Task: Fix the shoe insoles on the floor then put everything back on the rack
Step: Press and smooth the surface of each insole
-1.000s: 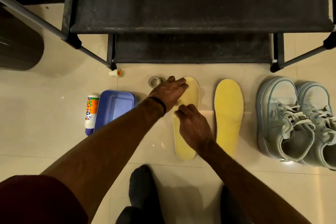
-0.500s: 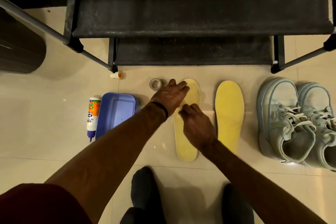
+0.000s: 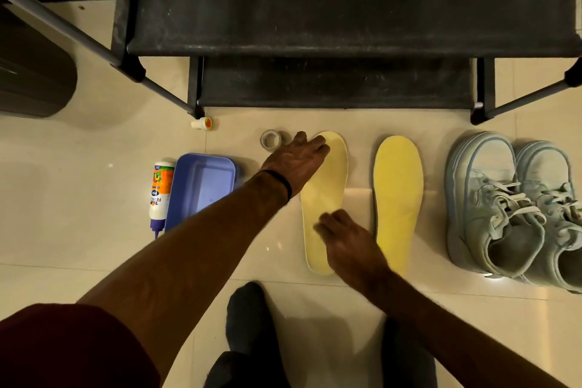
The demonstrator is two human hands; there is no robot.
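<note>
Left hand (image 3: 296, 158) flat, fingers straight, pressing toe of pale yellow foam insole (image 3: 327, 198) on tiled floor (image 3: 94, 230). Right hand (image 3: 343, 239) resting on its middle, fingers loosely bent, gripping nothing. Brighter yellow insole (image 3: 398, 198) alongside, near grey-blue sneakers (image 3: 510, 208), before black rack (image 3: 315, 9).

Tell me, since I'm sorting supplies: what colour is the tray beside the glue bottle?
Blue-violet tray, seen clearly in the head view.
</note>
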